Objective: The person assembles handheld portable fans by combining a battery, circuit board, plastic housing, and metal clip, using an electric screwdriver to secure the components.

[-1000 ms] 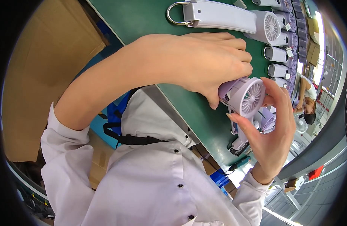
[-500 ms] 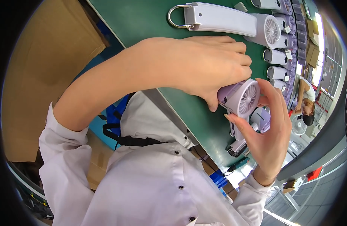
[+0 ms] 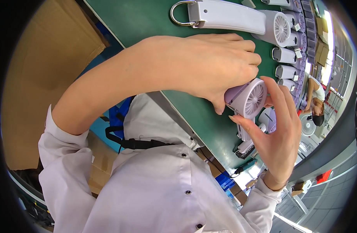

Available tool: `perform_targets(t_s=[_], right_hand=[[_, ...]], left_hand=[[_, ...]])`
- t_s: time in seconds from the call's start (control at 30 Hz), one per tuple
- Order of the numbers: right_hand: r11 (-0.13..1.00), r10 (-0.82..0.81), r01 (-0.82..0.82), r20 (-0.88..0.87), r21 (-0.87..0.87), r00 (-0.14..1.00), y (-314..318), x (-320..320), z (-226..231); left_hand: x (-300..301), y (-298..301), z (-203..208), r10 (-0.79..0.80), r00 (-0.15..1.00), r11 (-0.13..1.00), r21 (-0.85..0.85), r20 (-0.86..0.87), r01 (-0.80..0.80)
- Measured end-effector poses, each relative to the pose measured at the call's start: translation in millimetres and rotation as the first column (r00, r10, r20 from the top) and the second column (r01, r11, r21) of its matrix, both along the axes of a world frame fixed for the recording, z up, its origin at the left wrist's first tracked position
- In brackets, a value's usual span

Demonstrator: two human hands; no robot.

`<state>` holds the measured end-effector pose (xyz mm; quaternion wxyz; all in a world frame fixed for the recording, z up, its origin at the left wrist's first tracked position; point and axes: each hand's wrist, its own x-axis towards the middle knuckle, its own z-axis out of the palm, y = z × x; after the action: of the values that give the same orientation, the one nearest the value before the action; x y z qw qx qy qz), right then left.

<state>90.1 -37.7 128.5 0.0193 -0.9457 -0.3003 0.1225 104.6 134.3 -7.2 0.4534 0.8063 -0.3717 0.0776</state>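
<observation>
A small lilac handheld fan (image 3: 253,100) is held between my two hands over the green table, its round grille facing right. My left hand (image 3: 221,62) is closed over the fan's body from behind, fingers curled and thumb along its near side; the palm side is hidden. The thumb and index finger of my right hand (image 3: 277,128) are bent round the grille's rim at opposite sides. Beyond my left hand lies another lilac fan (image 3: 273,29) with a broad pale handle (image 3: 229,15) and a metal ring (image 3: 179,13) at its end.
Several similar fans (image 3: 287,55) stand in rows along the table's (image 3: 190,105) far right. More fan parts (image 3: 267,118) and a dark green tool (image 3: 246,166) lie behind my right hand. A cardboard box (image 3: 50,77) is at left. Another person (image 3: 317,95) sits at far right.
The held fan has tilted slightly, with its grille shifted a little upward. My right hand's fingers have shifted slightly along the rim. My left hand has barely moved.
</observation>
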Motion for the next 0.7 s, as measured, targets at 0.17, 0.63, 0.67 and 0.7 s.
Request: perform_targets(t_s=[0.17,0.63,0.67,0.7], right_hand=[[1.000,-0.008,0.008,0.000,0.001,1.000,0.3,-1.7,-3.5],[0.993,0.096,-0.096,-0.006,0.070,0.995,-4.5,0.8,-2.6],[0.993,0.083,-0.084,0.012,0.087,0.996,-4.8,1.2,-0.1],[0.989,0.113,-0.111,-0.013,0.096,0.994,-7.0,2.3,-0.1]], left_hand=[[0.8,2.3,0.3,-0.030,1.000,0.999,-0.010,-0.008,0.030],[4.9,3.1,10.1,-0.057,0.997,0.996,0.062,-0.056,0.060],[4.8,3.5,13.7,-0.074,0.993,0.993,0.084,-0.091,0.082],[3.5,2.0,13.0,-0.090,0.993,0.989,0.108,-0.078,0.098]])
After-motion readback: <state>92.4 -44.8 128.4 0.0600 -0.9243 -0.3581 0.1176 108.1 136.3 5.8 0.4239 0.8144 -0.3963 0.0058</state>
